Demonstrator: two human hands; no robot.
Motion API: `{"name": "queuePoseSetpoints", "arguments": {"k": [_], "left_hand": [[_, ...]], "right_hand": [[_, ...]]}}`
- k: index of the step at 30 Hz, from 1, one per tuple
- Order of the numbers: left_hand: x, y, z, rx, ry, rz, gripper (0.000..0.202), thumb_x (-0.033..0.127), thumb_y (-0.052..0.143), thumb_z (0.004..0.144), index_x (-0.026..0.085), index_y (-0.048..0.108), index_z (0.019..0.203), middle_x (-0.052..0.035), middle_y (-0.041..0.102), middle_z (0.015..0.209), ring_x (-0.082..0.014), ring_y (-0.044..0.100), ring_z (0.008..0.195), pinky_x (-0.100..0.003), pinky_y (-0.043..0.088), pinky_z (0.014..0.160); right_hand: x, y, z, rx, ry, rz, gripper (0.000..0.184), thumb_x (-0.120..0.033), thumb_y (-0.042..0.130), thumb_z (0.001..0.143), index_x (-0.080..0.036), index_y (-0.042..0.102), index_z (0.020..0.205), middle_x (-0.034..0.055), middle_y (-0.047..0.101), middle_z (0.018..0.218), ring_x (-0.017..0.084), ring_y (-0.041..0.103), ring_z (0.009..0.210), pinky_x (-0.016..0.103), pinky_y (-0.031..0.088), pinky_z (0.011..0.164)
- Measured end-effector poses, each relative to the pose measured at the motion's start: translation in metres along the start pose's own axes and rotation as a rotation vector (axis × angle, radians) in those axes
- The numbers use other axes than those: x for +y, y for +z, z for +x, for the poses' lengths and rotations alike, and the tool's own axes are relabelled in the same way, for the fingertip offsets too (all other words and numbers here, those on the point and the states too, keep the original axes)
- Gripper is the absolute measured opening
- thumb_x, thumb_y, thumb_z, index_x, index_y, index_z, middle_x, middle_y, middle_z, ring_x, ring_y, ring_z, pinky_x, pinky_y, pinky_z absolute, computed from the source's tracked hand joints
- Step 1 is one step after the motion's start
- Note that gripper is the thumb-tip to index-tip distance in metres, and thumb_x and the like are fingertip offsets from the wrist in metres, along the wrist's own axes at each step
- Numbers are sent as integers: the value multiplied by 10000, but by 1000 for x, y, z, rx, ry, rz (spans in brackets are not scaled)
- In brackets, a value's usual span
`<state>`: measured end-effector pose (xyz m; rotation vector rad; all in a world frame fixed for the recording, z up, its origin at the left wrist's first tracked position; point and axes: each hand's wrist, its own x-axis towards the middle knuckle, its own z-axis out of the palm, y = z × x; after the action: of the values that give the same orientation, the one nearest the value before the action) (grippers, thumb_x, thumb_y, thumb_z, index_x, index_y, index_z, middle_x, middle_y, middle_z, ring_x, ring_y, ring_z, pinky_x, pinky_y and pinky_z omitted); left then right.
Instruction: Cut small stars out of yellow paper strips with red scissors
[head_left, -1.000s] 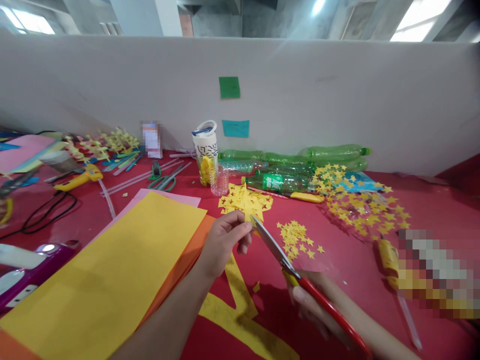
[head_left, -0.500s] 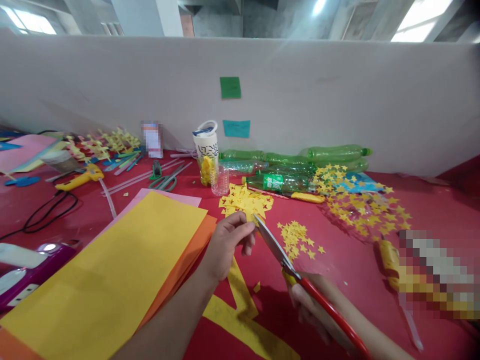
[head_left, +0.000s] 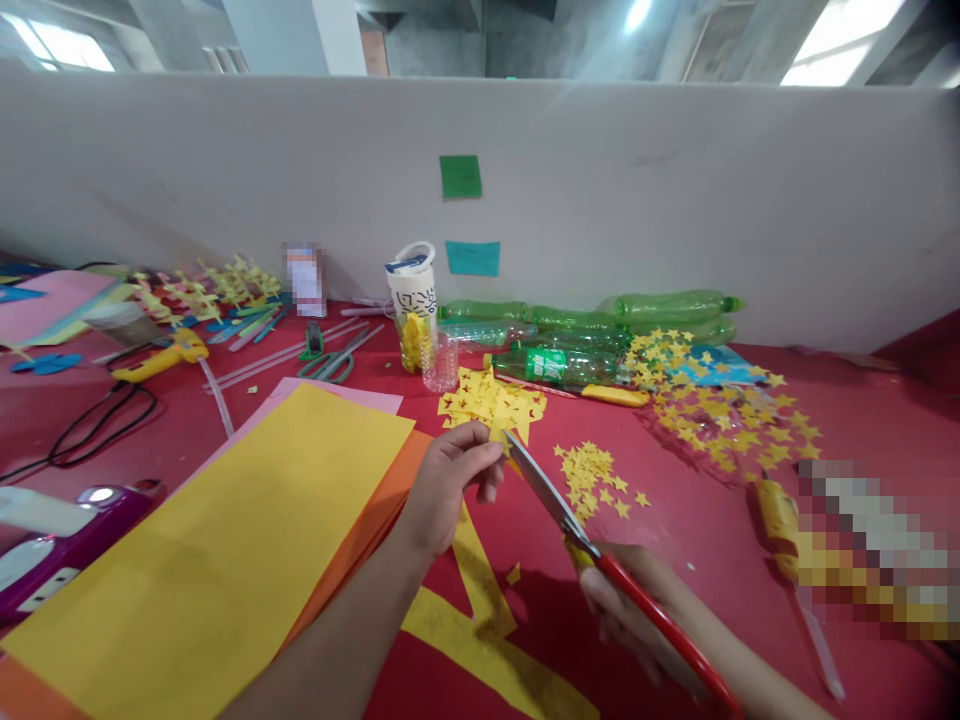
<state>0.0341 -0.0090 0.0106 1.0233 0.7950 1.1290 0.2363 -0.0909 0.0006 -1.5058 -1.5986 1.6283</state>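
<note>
My left hand (head_left: pixel 457 475) pinches a small piece of yellow paper (head_left: pixel 499 434) between thumb and fingers. Red-handled scissors (head_left: pixel 551 490) are gripped in my right hand (head_left: pixel 626 600), their blade tips touching or just beside that piece. Behind my left hand lies a heap of yellow paper scraps with star-shaped holes (head_left: pixel 487 395). To the right of the blades is a pile of small yellow stars (head_left: pixel 589 475). Larger cut strips of yellow paper (head_left: pixel 487 640) lie on the red table below my hands.
Yellow sheets (head_left: pixel 247 500) over orange and pink ones lie at left. Green plastic bottles (head_left: pixel 570 362) line the wall behind a yellow cutter knife (head_left: pixel 615 396). Yellow glue guns (head_left: pixel 778 520) flank both sides. A white cup (head_left: pixel 412 290) stands at the back near grey scissors (head_left: pixel 330 368).
The yellow piece in my left hand has turned, and more of it shows beside the blade tips. My left hand has shifted slightly left; the scissors have hardly moved.
</note>
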Motion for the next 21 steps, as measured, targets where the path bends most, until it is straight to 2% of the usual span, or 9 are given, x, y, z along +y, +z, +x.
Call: {"name": "queuePoseSetpoints", "arguments": {"k": [5,8,14,21], "left_hand": [[2,-1,1,28,21,-6,146,232,582,801,166,548,675,40,548,546,-55,463,441,-169,370,435],[3,0,0,42,26,-10,148,240,573,813,168,542,687,44,538,544,-53,455,438,-164,354,428],[2,2,-1,-10,-5,2,165,260,593,805,164,540,681,34,540,572,-59,469,459,-176,373,449],[4,2,-1,63,63,82,138,264,580,817,173,581,712,28,538,614,-66,464,503,-181,388,466]], "right_hand": [[-4,-1,-1,-1,-12,-40,538,-720,416,791,-206,377,636,-67,413,510,43,350,360,165,249,334],[-6,0,-1,-1,-6,-6,528,-711,462,774,-210,371,634,-82,372,480,47,322,359,169,237,339],[5,3,5,72,-70,-71,538,-715,465,770,-208,370,614,-67,349,510,77,346,446,199,268,420],[4,1,4,46,-46,-66,551,-734,460,753,-209,370,611,-60,351,525,69,284,446,187,206,402]]}}
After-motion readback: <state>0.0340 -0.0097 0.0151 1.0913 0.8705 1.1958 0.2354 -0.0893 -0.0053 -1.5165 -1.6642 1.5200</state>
